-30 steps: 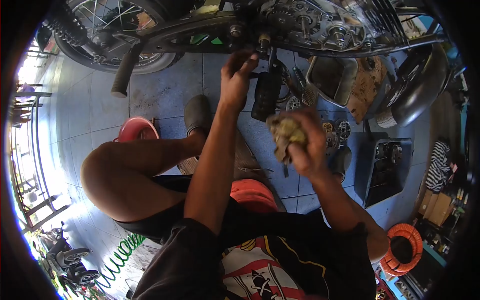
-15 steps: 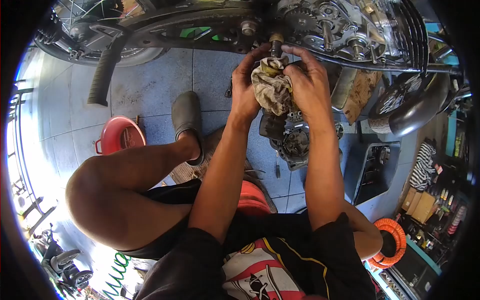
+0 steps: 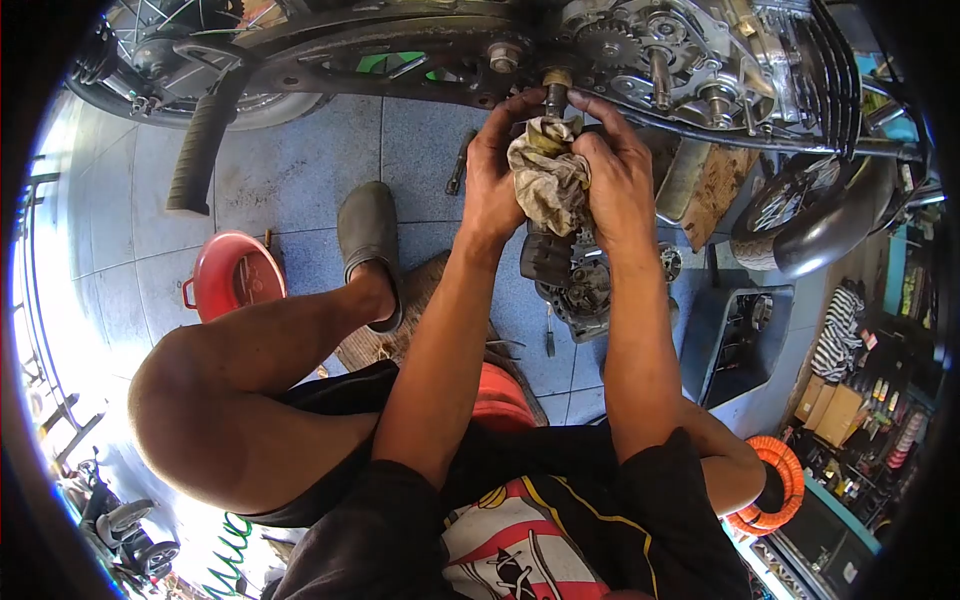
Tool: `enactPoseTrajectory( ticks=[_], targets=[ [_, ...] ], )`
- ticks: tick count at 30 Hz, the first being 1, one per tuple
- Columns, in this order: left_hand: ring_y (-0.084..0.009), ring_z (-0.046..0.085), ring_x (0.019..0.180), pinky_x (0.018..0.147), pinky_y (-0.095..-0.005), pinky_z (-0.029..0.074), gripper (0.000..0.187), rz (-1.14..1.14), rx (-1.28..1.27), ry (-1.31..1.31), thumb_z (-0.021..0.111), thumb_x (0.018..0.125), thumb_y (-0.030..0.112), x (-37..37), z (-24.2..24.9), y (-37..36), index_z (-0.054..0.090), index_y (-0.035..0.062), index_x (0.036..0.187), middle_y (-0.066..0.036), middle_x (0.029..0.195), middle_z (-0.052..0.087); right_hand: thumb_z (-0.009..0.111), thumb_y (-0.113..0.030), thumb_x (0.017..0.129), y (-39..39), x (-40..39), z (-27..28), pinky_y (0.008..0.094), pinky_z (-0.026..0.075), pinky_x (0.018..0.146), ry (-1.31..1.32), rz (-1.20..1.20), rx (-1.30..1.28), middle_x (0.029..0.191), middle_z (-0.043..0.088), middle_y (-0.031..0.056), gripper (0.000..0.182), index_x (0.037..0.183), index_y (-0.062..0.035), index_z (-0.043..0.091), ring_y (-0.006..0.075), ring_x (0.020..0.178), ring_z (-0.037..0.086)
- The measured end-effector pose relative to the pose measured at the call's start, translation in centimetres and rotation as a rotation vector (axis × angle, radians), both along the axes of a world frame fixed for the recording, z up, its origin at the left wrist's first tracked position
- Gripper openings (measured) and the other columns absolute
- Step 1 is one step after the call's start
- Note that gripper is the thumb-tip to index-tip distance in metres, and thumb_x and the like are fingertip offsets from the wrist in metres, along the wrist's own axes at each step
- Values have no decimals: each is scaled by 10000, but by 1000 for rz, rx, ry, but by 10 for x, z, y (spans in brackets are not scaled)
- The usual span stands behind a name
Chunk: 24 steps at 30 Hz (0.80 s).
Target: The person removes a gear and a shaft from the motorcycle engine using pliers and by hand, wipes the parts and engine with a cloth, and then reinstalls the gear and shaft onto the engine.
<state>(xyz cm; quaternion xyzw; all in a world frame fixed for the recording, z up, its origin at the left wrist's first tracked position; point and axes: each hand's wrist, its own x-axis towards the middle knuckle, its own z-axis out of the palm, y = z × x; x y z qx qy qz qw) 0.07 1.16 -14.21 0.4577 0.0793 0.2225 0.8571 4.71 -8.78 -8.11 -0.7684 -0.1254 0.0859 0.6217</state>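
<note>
A crumpled, stained rag [image 3: 550,180] is bunched between my two hands, just below the opened motorcycle engine [image 3: 660,65]. My left hand [image 3: 493,170] presses its left side, with the fingertips reaching up beside a metal shaft [image 3: 555,95] that sticks out of the engine. On the right, my right hand [image 3: 618,170] pinches the cloth, and its index finger stretches to the other side of the shaft. The rag's upper end meets the shaft's lower end. Part of my fingers is hidden behind the cloth.
Engine case parts [image 3: 580,295] lie on the tiled floor under my hands, with a screwdriver [image 3: 550,335] nearby. A red basin [image 3: 205,280] stands left of my shoe [image 3: 367,235]. At right are a grey bin [image 3: 735,345] and a wheel [image 3: 790,215]. The footpeg [image 3: 205,155] juts down at upper left.
The rag has turned and shifted slightly between my hands, its folds lying differently. Both hands stay close to the shaft. The whole view has shifted a little.
</note>
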Motion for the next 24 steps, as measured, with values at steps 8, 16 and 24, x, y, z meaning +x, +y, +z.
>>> enactPoseTrajectory(
  ticks=[8,16,24],
  targets=[
    [-147,609,953,862,-281,489,516,9,-44,17,735,738,33,0,-1,-3,545,-5,1217,-88,1117,621,521,-31,814,-1,3,5,248,445,704,149,12,50,892,620,53,325,1128,-25,606,93,768,532],
    [-152,595,989,885,-283,477,503,-9,-118,24,723,761,38,-1,5,-4,529,-40,1218,-101,1120,618,486,-35,812,3,0,10,240,469,744,159,22,40,993,615,65,362,1154,-10,603,99,817,561],
    [-153,602,982,881,-285,484,496,-73,-336,-22,718,752,-7,-1,4,-6,532,-32,1211,-100,1111,622,513,-19,784,4,-2,5,248,464,747,152,-36,136,952,649,74,346,1103,14,643,107,816,572]
  ],
)
